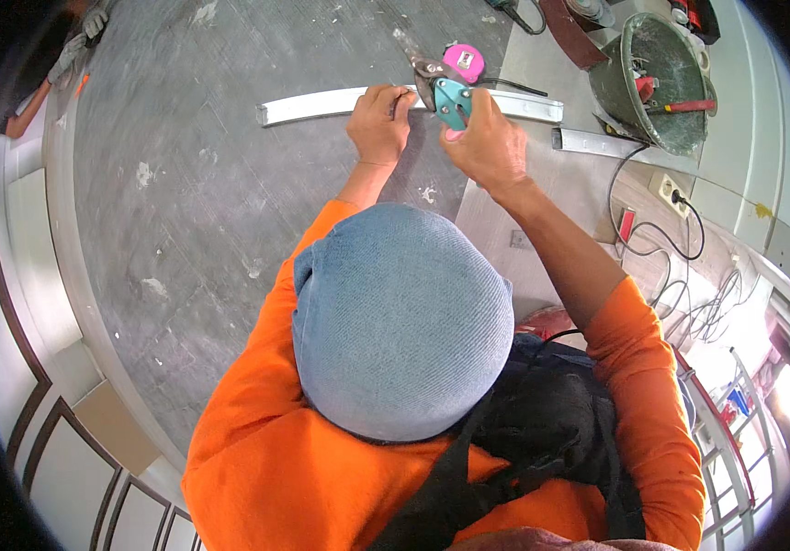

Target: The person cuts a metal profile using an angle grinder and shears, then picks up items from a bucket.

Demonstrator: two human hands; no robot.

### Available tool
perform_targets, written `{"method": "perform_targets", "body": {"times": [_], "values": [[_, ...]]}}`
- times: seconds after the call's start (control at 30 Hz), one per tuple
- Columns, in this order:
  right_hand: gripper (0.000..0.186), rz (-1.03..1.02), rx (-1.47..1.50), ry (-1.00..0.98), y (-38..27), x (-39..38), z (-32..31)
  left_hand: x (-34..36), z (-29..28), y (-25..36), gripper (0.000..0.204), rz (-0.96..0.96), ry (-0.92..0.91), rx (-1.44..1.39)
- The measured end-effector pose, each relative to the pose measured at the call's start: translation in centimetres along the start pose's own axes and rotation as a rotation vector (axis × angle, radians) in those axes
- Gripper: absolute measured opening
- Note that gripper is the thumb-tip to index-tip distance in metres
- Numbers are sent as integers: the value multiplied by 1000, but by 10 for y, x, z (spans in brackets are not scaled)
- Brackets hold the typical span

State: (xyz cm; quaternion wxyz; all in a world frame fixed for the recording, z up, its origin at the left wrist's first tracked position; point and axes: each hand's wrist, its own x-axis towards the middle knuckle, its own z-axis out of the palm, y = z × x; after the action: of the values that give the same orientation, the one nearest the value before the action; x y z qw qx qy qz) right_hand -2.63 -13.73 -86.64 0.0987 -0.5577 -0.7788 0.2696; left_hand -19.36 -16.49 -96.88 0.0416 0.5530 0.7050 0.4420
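Note:
A long, thin silvery metal profile (pixel 308 107) lies across the floor in front of me. My left hand (pixel 380 127) grips it near its middle with the fingers curled over its edge. My right hand (pixel 489 147) is wrapped around the teal handles of a pair of tin snips (pixel 451 99). The snips lie over the profile just right of my left hand, their dark blades pointing away from me. Whether the blades bite into the metal cannot be made out. Just beyond the profile, beside the snips, sits a pink tape measure (pixel 465 61).
At the right stands a dirty green bucket (pixel 661 83) with tools inside. Another metal piece (pixel 597 143) lies near it. A power socket (pixel 669 191) and loose cables (pixel 707 303) spread over the floor at right. Another person's gloved hand (pixel 68 57) shows at the far left.

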Motion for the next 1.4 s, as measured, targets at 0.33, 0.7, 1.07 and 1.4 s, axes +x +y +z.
{"method": "perform_targets", "body": {"times": [0.33, 0.7, 1.07, 1.4], "values": [[43, -83, 124, 163, -35, 9, -11, -1, -4, -5, 13, 28, 14, -3], [45, -12, 132, 155, -28, 5, -9, 0, -2, -6, 11, -5, -2, -15], [46, -34, 160, 165, -13, 5, 3, 0, 1, -3, 12, -8, 10, -3], [46, 89, -121, -150, -4, 18, 16, 2, -2, 5, 12, -53, -20, -3]]}}
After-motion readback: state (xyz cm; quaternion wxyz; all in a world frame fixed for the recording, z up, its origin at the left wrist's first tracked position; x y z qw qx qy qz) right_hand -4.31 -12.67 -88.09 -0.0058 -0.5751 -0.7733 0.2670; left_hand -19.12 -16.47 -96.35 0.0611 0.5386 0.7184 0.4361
